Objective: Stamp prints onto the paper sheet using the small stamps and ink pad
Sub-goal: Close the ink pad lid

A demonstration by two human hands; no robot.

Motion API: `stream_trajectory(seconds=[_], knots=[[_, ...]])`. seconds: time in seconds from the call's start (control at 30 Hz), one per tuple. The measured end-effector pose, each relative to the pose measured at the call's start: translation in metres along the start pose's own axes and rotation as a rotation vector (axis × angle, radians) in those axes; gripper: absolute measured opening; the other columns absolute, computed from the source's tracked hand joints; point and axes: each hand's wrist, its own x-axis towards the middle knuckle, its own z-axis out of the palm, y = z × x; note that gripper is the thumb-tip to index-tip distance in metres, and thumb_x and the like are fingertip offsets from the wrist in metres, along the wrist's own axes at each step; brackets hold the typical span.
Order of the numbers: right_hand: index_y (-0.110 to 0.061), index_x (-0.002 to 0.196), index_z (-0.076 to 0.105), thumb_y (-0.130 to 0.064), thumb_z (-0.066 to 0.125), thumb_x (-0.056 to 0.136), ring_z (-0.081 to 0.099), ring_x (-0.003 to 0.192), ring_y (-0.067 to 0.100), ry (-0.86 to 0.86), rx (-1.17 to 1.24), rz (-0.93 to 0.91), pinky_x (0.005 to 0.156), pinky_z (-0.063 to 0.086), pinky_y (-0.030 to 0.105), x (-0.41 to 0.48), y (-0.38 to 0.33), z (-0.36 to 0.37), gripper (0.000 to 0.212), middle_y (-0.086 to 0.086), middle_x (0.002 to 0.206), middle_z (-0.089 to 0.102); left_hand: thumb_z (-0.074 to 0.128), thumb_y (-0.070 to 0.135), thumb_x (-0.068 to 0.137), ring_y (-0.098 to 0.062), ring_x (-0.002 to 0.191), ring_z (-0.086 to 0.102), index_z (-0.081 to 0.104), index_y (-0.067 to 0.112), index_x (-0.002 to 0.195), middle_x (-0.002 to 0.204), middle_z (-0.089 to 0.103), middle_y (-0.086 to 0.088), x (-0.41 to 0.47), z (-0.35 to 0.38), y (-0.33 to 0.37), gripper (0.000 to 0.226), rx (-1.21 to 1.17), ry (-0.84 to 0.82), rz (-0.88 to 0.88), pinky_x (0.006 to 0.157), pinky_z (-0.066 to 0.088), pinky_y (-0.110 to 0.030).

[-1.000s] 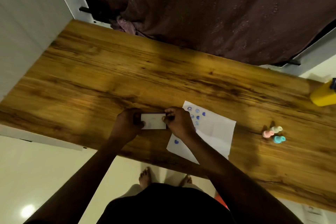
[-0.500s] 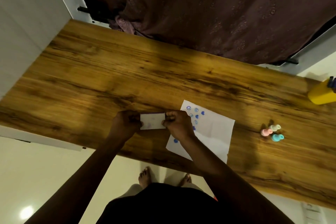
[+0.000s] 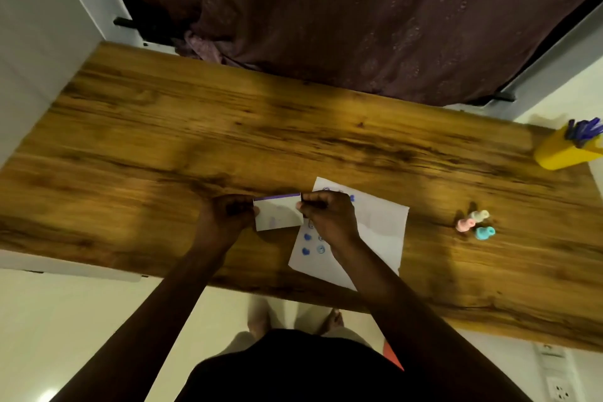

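Ink pad (image 3: 278,215) pinched at both short ends, left hand (image 3: 225,217) and right hand (image 3: 329,217) closed on it; judged light, rigid, lid hinged at far edge.

Wood-grain brown worktop (image 3: 195,127), smooth with a soft sheen. Thin white matt paper sheet (image 3: 375,232), faintly creased, blue ink prints. Small pastel plastic stamps (image 3: 474,224), smooth. Yellow plastic pen holder (image 3: 561,153), far right. Dark maroon patterned cloth curtain (image 3: 326,10), matt.
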Motion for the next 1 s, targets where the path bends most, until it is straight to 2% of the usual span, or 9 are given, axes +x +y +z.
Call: stream_trajectory(seconds=[0.2,0.33,0.47,0.53,0.6,0.77,0.83,0.93,1.0], knots=[[-0.015,0.116,0.076,-0.022,0.08,0.089,0.073,0.106,0.015,0.035,0.125,0.066,0.091,0.063,0.038,-0.003,0.006,-0.042,0.028,0.003,0.117,0.076,0.079,0.01,0.089,-0.022,0.105,0.075,0.067,0.013,0.119,0.118,0.075,-0.007,0.001,0.037,0.028,0.033,-0.038,-0.066,0.022,0.081,0.066,-0.042],[-0.011,0.113,0.075,-0.019,0.078,0.09,0.075,0.098,0.015,0.094,0.174,0.079,0.081,0.065,0.033,-0.007,0.018,-0.074,0.024,0.003,0.11,0.077,0.08,0.013,0.089,-0.017,0.092,0.078,0.071,0.026,0.096,0.101,0.078,0.003,0.004,0.075,0.043,0.017,0.016,-0.118,0.021,0.057,0.062,-0.023],[-0.009,0.112,0.077,-0.017,0.078,0.09,0.075,0.093,0.018,0.199,0.206,0.099,0.079,0.065,0.032,-0.008,0.031,-0.105,0.023,0.005,0.104,0.079,0.08,0.014,0.09,-0.012,0.083,0.079,0.075,0.026,0.093,0.097,0.08,0.002,0.007,0.116,0.056,0.014,0.093,-0.159,0.004,0.073,0.067,-0.034],[-0.009,0.11,0.077,-0.016,0.077,0.09,0.075,0.092,0.017,0.232,0.185,0.098,0.078,0.065,0.031,-0.006,0.038,-0.123,0.021,0.005,0.104,0.079,0.08,0.014,0.089,-0.014,0.083,0.08,0.076,0.02,0.098,0.097,0.081,-0.002,0.009,0.138,0.063,0.011,0.09,-0.181,0.0,0.074,0.067,-0.033],[-0.008,0.11,0.077,-0.015,0.077,0.091,0.075,0.093,0.018,0.253,0.144,0.087,0.08,0.065,0.035,-0.003,0.046,-0.142,0.02,0.006,0.105,0.079,0.079,0.012,0.09,-0.022,0.089,0.079,0.077,0.012,0.106,0.103,0.08,-0.009,0.009,0.16,0.07,0.016,0.087,-0.205,0.008,0.073,0.066,-0.031],[-0.013,0.112,0.077,-0.017,0.081,0.088,0.075,0.09,0.016,0.335,0.025,0.11,0.084,0.064,0.037,0.012,0.058,-0.19,0.026,0.003,0.104,0.079,0.076,0.003,0.092,-0.038,0.106,0.073,0.071,-0.004,0.114,0.119,0.074,-0.023,0.014,0.214,0.089,0.024,0.087,-0.273,0.03,0.09,0.062,-0.048],[-0.015,0.115,0.076,-0.018,0.082,0.086,0.075,0.096,0.021,0.347,-0.027,0.116,0.087,0.063,0.04,0.021,0.062,-0.209,0.03,0.005,0.109,0.078,0.076,0.004,0.092,-0.037,0.107,0.072,0.071,-0.005,0.115,0.121,0.073,-0.023,0.017,0.234,0.094,0.025,0.105,-0.294,0.056,0.089,0.063,-0.047],[-0.014,0.113,0.075,-0.017,0.081,0.087,0.074,0.098,0.025,0.343,-0.108,0.125,0.086,0.064,0.043,0.035,0.069,-0.233,0.027,0.009,0.114,0.076,0.075,0.003,0.092,-0.033,0.104,0.072,0.071,-0.001,0.11,0.117,0.074,-0.02,0.024,0.262,0.098,0.018,0.125,-0.328,0.075,0.075,0.065,-0.03],[-0.011,0.11,0.075,-0.017,0.081,0.086,0.074,0.096,0.026,0.349,-0.206,0.112,0.084,0.063,0.041,0.046,0.072,-0.246,0.026,0.01,0.11,0.077,0.076,0.001,0.091,-0.037,0.105,0.073,0.072,-0.001,0.106,0.115,0.074,-0.022,0.03,0.28,0.099,0.016,0.137,-0.328,0.071,0.078,0.065,-0.037]])
